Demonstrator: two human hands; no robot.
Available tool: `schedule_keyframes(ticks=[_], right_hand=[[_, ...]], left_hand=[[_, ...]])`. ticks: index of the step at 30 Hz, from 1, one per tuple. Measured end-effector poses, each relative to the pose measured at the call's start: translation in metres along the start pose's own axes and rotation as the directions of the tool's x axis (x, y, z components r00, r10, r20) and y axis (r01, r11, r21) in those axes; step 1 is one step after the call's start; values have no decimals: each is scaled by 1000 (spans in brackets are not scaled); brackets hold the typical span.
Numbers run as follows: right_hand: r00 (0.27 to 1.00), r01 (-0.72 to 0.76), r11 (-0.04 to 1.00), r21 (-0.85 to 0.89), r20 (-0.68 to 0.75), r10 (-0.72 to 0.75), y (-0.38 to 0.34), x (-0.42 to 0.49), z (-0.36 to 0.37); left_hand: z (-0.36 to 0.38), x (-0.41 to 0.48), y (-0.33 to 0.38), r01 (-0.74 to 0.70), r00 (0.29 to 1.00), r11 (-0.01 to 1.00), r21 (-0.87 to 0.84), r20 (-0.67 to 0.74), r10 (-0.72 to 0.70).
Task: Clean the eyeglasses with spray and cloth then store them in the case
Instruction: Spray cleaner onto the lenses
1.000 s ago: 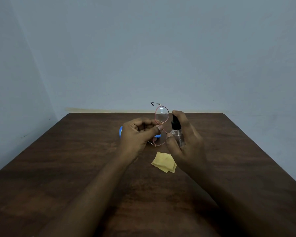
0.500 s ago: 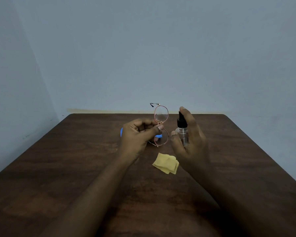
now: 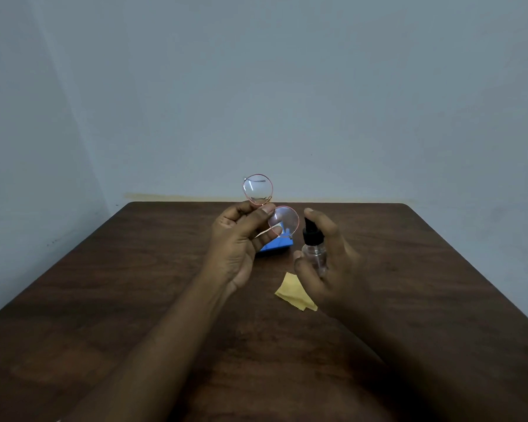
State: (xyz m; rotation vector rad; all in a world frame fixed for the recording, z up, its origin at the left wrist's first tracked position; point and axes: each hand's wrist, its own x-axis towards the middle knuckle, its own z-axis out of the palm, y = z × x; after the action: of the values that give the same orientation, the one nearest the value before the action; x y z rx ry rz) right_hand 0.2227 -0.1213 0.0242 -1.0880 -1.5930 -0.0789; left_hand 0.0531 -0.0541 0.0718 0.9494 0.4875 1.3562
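Observation:
My left hand (image 3: 238, 245) pinches the thin pink-rimmed eyeglasses (image 3: 258, 190) at the bridge, holding them on end above the table, one lens over the other, both facing me. My right hand (image 3: 329, 260) grips a small clear spray bottle (image 3: 314, 248) with a black nozzle, index finger resting on top, just right of the lower lens. A blue case (image 3: 273, 249) lies on the table behind my left hand, mostly hidden by it. A folded yellow cloth (image 3: 293, 292) lies on the table below the bottle.
A dark brown wooden table (image 3: 134, 300) fills the lower view, its far edge against a pale blue-grey wall (image 3: 287, 86). A second wall closes the left side.
My left hand has turned the eyeglasses so the lenses face me and lifted them slightly. My right hand with the bottle has shifted a little right and lower.

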Motion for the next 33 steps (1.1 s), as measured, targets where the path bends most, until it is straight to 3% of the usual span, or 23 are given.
schedule_keyframes(ticks=[33], right_hand=[[997, -76, 997, -24, -6, 76, -3, 0, 0]], left_hand=[[-1, 3, 0, -68, 997, 997, 36, -26, 69]])
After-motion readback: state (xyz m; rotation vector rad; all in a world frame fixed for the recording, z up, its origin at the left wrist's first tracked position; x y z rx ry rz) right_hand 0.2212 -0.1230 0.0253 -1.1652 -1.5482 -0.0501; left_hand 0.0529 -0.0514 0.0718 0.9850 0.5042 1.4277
